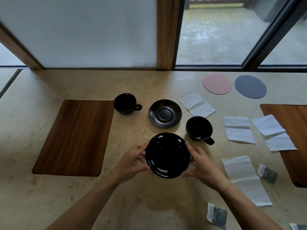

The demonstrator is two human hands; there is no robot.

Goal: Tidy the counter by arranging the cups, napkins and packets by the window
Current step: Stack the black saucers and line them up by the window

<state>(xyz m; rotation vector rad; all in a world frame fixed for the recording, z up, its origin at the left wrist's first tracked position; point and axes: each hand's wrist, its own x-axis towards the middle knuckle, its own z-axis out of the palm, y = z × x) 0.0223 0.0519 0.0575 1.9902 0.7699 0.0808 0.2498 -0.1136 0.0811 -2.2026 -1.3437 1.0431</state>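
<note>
Held saucer: I see a glossy black round ceramic saucer at the middle of my view, tilted a little, with a ridged rim catching highlights at its far and near edges; it sits at 6 o'clock from the second saucer.
Left hand: my left hand grips the saucer's 9 o'clock edge, fingers curled round the rim.
Right hand: my right hand grips the 3 o'clock edge, thumb on the rim and fingers curled beneath.
Contact with counter: I cannot tell whether the saucer is lifted or resting on the beige marbled stone counter.
Second saucer: a matte black saucer with a raised centre ring lies flat.
Cups: a black ceramic cup stands at 9 o'clock from the second saucer, handle to 3 o'clock; another black cup stands at 4 o'clock from it, handle to 5 o'clock.
Napkins: four white creased paper napkins lie scattered at 3 o'clock.
Packets: dark printed packets lie near the closest napkin.
Coasters: a pink round coaster and a grey-blue one lie by the window.
Boards: a dark wooden rectangular inlay lies at 9 o'clock; another at 3 o'clock.
</note>
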